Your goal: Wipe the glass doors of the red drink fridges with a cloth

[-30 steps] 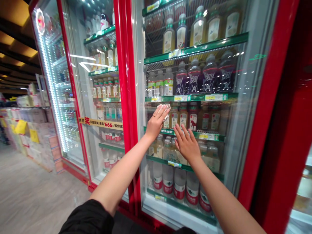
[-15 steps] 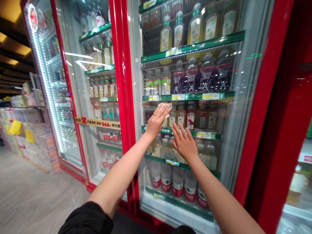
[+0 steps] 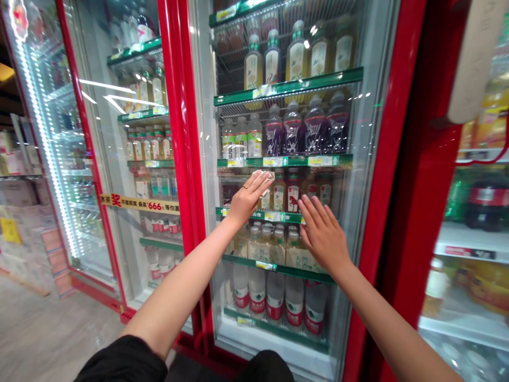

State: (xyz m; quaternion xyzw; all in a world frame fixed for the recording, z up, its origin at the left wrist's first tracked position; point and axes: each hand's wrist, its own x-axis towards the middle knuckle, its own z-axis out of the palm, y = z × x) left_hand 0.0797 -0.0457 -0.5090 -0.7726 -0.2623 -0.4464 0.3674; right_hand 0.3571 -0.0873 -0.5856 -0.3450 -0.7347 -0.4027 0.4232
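Note:
My left hand (image 3: 247, 202) presses a crumpled white wipe, perhaps a tissue or thin cloth (image 3: 267, 183), against the glass door (image 3: 274, 297) of a red-framed drinks cooler. The wipe sticks out under and past the fingertips, at the height of the shelf below the purple bottles (image 3: 292, 127). To its right, my right hand (image 3: 324, 233) is bare, with its fingers stretched out flat at the same glass. Whether its whole palm touches the glass I cannot tell. Behind the pane, rows of bottles stand on green-edged shelves.
A red frame post (image 3: 178, 132) divides this door from another glass door (image 3: 147, 254) on the left. Further left are stacked cartons (image 3: 24, 212). On the right, a beige panel (image 3: 475, 63) sticks out beside open shelves (image 3: 469, 239) of drinks. Ceiling lights reflect in the glass.
The view has turned to the right. My right hand has slid right across the glass, away from my left hand. My left hand, still on the wipe, has shifted slightly right along the door.

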